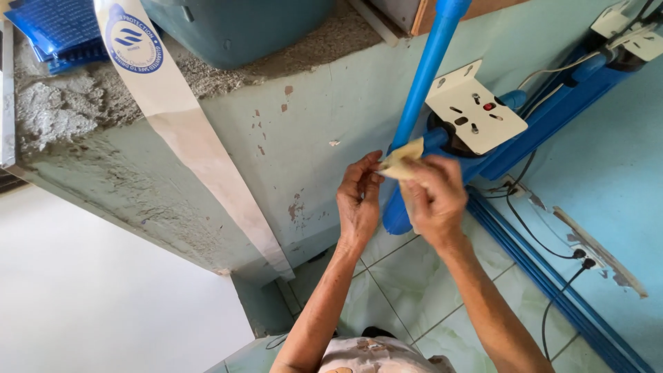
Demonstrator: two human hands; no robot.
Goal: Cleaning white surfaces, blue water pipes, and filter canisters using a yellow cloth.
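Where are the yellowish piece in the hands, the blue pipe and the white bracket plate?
yellowish piece (402, 159), head view, on its flat middle.
blue pipe (428, 65), head view, mid-length of its upright run.
white bracket plate (476, 114), head view, plate centre.

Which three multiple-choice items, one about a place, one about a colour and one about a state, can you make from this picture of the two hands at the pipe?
1. Where is the yellowish piece held?
A. in front of the pipe
B. on the floor tiles
C. on the concrete ledge

2. What colour is the pipe?
A. grey
B. blue
C. red

3. How is the piece held?
A. by one hand alone
B. by no hand
C. pinched by both hands

Key:
1 A: the yellowish piece sits against the blue pipe.
2 B: the pipe is plainly blue.
3 C: fingers of the left hand and right hand meet on it.
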